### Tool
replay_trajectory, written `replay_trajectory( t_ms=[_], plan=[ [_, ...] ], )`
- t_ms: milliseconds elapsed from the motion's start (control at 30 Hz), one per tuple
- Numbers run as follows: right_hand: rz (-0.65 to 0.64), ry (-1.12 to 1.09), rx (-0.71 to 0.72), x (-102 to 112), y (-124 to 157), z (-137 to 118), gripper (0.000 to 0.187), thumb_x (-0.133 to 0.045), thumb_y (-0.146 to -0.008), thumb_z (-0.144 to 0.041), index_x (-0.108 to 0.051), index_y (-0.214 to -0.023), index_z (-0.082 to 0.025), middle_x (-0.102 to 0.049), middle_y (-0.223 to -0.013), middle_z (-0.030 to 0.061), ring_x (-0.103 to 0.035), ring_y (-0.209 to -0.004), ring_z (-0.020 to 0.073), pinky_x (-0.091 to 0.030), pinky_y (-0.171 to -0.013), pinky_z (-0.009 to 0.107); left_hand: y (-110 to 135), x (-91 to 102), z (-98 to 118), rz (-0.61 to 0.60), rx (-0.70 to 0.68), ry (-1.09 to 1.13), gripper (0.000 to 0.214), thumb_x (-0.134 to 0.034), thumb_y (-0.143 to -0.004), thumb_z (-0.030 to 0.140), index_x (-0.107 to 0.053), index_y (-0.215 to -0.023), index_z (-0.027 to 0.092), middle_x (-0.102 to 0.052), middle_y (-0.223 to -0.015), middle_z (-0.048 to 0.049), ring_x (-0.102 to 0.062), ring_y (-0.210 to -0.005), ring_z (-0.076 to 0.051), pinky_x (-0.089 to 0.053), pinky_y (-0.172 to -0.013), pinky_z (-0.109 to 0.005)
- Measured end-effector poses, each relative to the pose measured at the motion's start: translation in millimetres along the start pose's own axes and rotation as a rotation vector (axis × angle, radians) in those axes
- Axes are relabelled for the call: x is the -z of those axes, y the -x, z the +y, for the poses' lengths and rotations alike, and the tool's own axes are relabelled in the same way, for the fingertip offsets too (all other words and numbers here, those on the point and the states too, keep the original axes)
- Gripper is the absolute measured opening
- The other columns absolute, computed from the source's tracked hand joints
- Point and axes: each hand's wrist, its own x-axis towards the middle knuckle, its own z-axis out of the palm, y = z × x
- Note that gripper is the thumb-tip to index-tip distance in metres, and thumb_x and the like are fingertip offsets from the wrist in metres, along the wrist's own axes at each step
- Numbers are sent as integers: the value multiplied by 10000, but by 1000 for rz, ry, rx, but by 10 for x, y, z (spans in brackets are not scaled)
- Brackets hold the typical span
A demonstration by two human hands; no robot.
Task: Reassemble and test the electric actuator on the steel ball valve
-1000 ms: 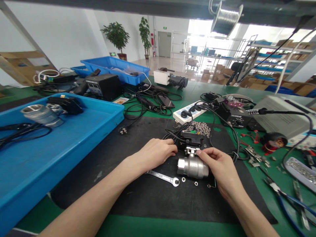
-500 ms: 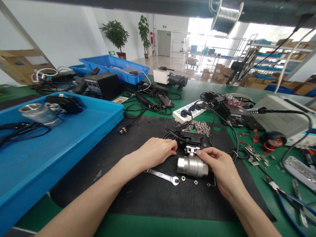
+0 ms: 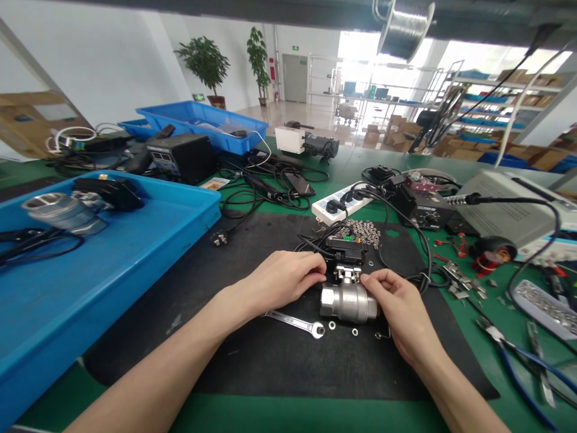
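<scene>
A silver metal valve body (image 3: 345, 302) lies on a black mat (image 3: 279, 355) in front of me. My right hand (image 3: 399, 313) curls round its right end, fingertips pinched at the small bracket on top. My left hand (image 3: 283, 278) rests on the mat just left of the valve, fingers bent, fingertips touching a black box with a green label (image 3: 346, 249) behind the valve. What those fingers hold, if anything, is hidden. A small wrench (image 3: 295, 323) and a few loose washers (image 3: 332, 326) lie beside the valve.
A big blue tray (image 3: 135, 240) at left holds another metal fitting (image 3: 61, 211) and cables. A white power strip (image 3: 345, 204), tangled black cords, a pile of small rings (image 3: 360, 230), a soldering station (image 3: 426, 213) and blue-handled pliers (image 3: 518, 361) crowd the green table.
Both hands stay at the valve. My left fingertips have edged right toward the black box, and my right fingers have closed in on the valve's top. The view shifted slightly.
</scene>
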Motion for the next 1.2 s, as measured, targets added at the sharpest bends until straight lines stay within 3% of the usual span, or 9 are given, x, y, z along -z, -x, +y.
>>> replay_trajectory(
  t_ms=[233, 400, 633, 767, 933, 1067, 1200],
  plan=[
    [-58, 13, -27, -23, -17, -76, 264, -781, -797, -397, -654, -885, -183, -664, -821, 9, -545, -729, 140, -392, -610, 254, -20, -10, 43, 51, -5, 71, 80, -593, -1005, 302, -628, -1041, 241, -720, -991, 27, -689, -860, -144, -479, -756, -242],
    [-92, 17, -84, -28, -47, -134, 202, -747, -795, -329, -625, -872, -188, -585, -704, -37, -431, -572, 90, -278, -483, 231, -62, -47, 125, 104, -51, 173, 110, -567, -1020, 263, -639, -1099, 237, -735, -1085, 17, -703, -969, -136, -500, -846, -229],
    [-191, -8, -117, 23, -110, -184, 208, -743, -785, -323, -597, -843, -186, -519, -654, -60, -392, -539, 73, -236, -470, 226, -135, -137, 216, 72, -64, 17, 159, -507, -1042, 290, -636, -1124, 246, -745, -1056, 19, -727, -923, -158, -522, -802, -256],
    [-267, -19, -128, 70, -162, -224, 199, -735, -781, -311, -595, -820, -175, -494, -645, -63, -351, -517, 61, -191, -464, 234, -180, -74, 253, 47, -95, -77, 156, -507, -1038, 277, -654, -1089, 255, -734, -986, 25, -719, -870, -154, -499, -730, -262],
    [-361, -4, -126, 121, -216, -305, 136, -711, -775, -256, -621, -807, -160, -508, -641, -54, -346, -527, 62, -187, -479, 240, -266, 127, 312, -19, -232, -345, 222, -465, -1051, 294, -677, -1006, 249, -691, -960, 2, -666, -777, -166, -415, -580, -312],
    [-391, 7, -135, 132, -238, -340, 141, -717, -770, -268, -625, -792, -162, -491, -615, -60, -341, -531, 68, -190, -487, 241, -287, 168, 282, -46, -416, -419, 208, -463, -1041, 200, -664, -1093, 202, -691, -1016, -40, -630, -839, -191, -474, -664, -342],
    [-388, 0, -161, 128, -246, -339, 141, -719, -763, -261, -622, -788, -160, -486, -630, -62, -327, -542, 64, -174, -490, 243, -241, 92, 160, 10, -505, -418, 243, -452, -1046, 185, -637, -1199, 146, -706, -1080, -83, -619, -887, -209, -520, -746, -366]
  ],
)
